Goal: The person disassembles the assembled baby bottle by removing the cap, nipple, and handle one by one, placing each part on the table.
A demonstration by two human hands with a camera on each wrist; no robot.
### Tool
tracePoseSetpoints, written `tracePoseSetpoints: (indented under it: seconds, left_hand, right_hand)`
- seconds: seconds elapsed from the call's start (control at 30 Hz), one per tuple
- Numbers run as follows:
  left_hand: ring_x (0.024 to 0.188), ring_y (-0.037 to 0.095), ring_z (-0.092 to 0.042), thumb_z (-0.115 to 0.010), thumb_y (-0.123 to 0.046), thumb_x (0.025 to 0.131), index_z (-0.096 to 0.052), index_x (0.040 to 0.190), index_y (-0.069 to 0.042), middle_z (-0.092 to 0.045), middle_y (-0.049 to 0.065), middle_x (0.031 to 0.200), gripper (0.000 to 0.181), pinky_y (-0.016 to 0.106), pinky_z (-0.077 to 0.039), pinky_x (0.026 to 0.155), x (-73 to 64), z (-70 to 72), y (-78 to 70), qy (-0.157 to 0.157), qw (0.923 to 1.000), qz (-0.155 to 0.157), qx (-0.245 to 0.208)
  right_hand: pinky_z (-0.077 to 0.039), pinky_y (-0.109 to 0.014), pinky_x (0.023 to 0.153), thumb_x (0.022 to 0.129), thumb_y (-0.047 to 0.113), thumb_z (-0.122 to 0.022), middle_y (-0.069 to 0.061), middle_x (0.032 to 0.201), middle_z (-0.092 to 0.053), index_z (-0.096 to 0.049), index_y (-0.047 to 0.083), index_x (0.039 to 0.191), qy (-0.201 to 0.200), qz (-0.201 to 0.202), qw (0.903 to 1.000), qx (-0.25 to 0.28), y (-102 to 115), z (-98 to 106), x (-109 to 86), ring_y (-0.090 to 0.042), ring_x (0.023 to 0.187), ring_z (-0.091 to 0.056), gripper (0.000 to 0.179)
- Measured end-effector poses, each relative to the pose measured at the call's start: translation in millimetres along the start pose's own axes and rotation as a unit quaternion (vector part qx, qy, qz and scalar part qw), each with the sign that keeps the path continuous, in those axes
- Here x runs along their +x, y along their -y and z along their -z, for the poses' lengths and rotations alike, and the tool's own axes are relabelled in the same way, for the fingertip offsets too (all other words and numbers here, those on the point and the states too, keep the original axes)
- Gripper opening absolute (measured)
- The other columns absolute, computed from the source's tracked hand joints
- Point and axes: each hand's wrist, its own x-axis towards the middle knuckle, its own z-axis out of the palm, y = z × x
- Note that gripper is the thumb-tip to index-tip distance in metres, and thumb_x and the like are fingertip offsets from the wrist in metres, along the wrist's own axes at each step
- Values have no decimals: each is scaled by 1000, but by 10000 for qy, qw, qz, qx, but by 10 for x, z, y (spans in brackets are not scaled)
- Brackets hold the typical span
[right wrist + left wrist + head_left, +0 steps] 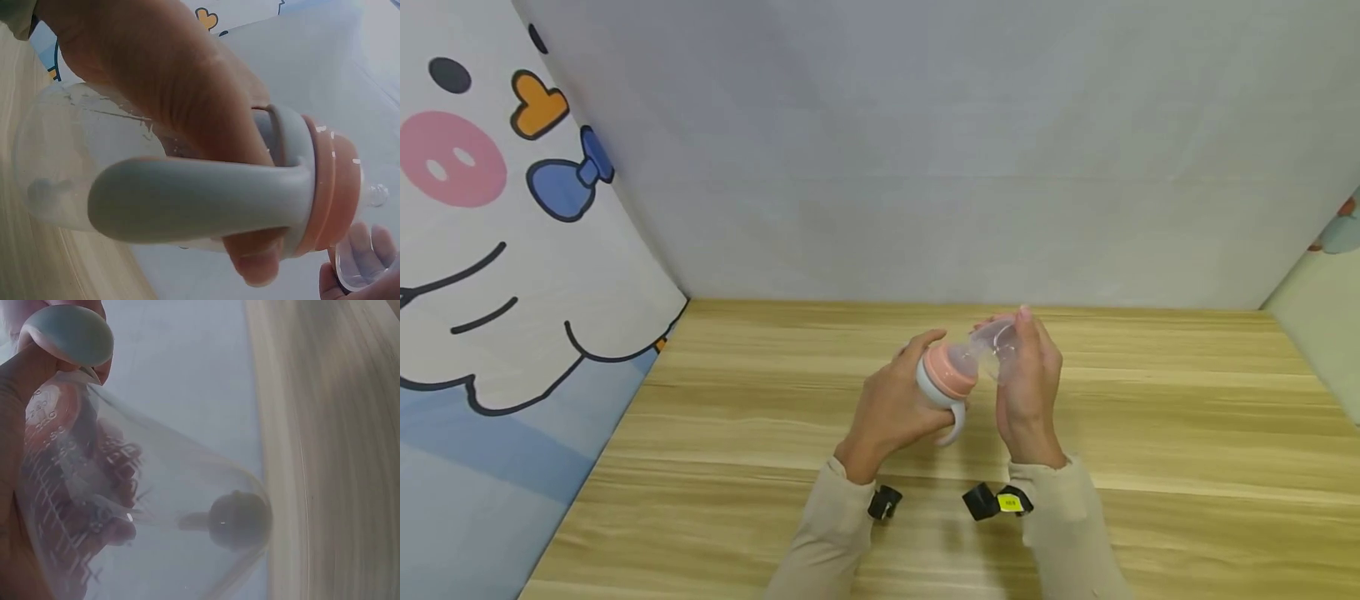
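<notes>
My left hand [891, 404] grips a clear baby bottle [169, 469] below its pink collar [951, 371]. The bottle is tilted, its clear teat [377, 195] pointing toward my right hand. A pale grey handle [200, 197] sticks out beside the fingers. Inside the bottle, a grey ball [240, 520] sits at the end of a straw, and raised measuring marks show on the wall. My right hand [1033, 396] holds a clear domed cap [1006, 343] between thumb and fingers, just off the teat. Bottle and cap are both held above the table.
A wood-grain table [737, 450] lies beneath both hands. Behind it hangs a plain pale backdrop [925, 167]. On the left stands a cartoon-printed cloth [475, 292]. Black wrist cameras [981, 502] sit at both cuffs.
</notes>
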Motion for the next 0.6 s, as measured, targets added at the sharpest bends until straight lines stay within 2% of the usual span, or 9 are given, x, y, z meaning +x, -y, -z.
tracePoseSetpoints:
  seconds: [0.17,0.43,0.6]
  left_hand:
    - [82,17,-63,-86,-26,63,-46,148,-25,-68,5,111,95,33,-50,68,5,2,17,100,9999,34,-88]
    - [85,19,-62,-85,-21,64,-42,150,-26,-66,7,113,96,35,-50,70,5,8,33,182,9994,-11,-286]
    - [85,19,-61,-86,-21,64,-40,151,-27,-66,7,111,98,36,-50,70,13,30,29,152,9994,29,-297]
  right_hand:
    - [-51,-30,90,107,27,-47,1,86,-67,-67,13,85,-13,182,9998,-14,24,7,6,-15,86,-65,33]
    - [-51,-27,91,98,8,-57,1,88,-69,-64,11,94,148,454,9983,345,67,34,-2,-13,90,-65,8]
    - [-50,-25,91,93,-1,-54,-1,93,-68,-58,7,101,190,598,9962,609,99,21,-8,-13,93,-64,12]
